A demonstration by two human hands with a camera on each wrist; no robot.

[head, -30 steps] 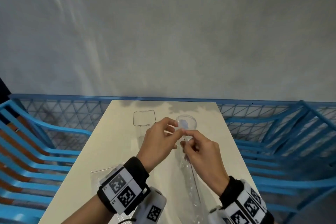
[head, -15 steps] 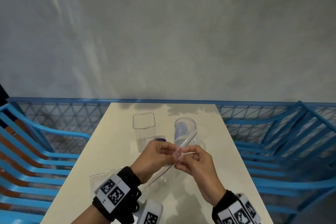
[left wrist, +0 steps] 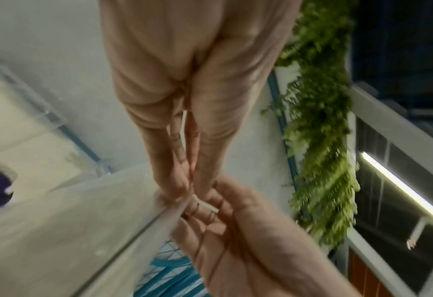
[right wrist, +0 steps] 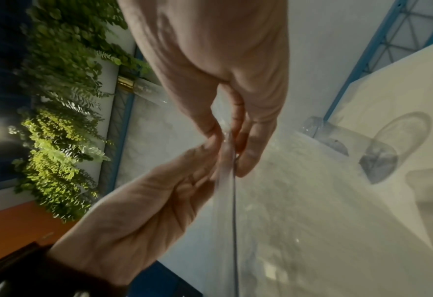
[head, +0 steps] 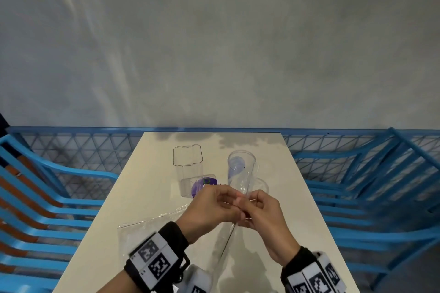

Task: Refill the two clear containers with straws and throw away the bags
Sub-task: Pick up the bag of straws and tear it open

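Two clear containers stand mid-table: a square one on the left and a round one on the right, the round one also in the right wrist view. In front of them I hold a long clear bag of straws slanted above the table. My left hand and right hand pinch its upper part side by side, fingertips nearly touching. The wrist views show the left hand, the right hand and the bag stretching away below them. A second clear bag lies flat under my left wrist.
The cream table is narrow. Blue slatted chairs stand on both sides and a blue mesh rail runs behind the far edge. A round purple label shows at the square container's base.
Both hands came down and toward me from the round container's rim, bringing the bag along. It hung straight down before and now slants. The hands have barely moved in the last half second.
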